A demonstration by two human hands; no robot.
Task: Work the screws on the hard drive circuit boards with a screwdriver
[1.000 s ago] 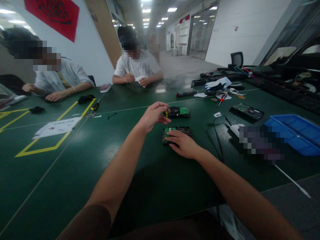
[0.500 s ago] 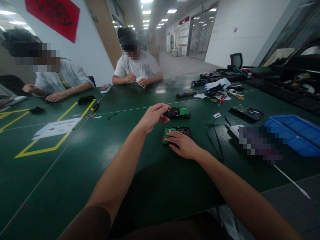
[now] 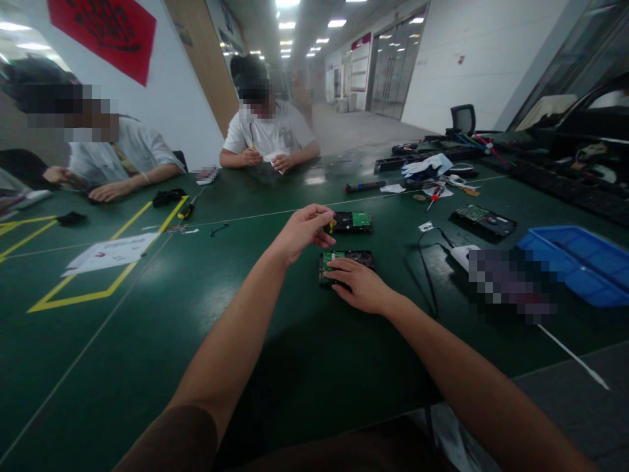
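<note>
My right hand (image 3: 361, 285) lies palm down on a hard drive (image 3: 366, 257) with a green circuit board, its fingers spread over the board. Just up and to the left, my left hand (image 3: 307, 229) is raised with thumb and forefinger pinched together. A small yellow thing (image 3: 331, 225) shows at those fingertips, too small to name. Behind the left hand's fingertips lies a second hard drive (image 3: 361, 221) with a green board, its left end partly hidden by them.
On the right are a third drive (image 3: 484, 223), a blue tray (image 3: 580, 262) and a white power strip (image 3: 464, 255) with a cable. Further back lie a red screwdriver (image 3: 435, 195) and gloves (image 3: 427, 166). Two people sit across the green table (image 3: 196, 341).
My left hand's fingers have shifted slightly, and a yellow thing now shows at their tips. My right hand has stayed on the near drive.
</note>
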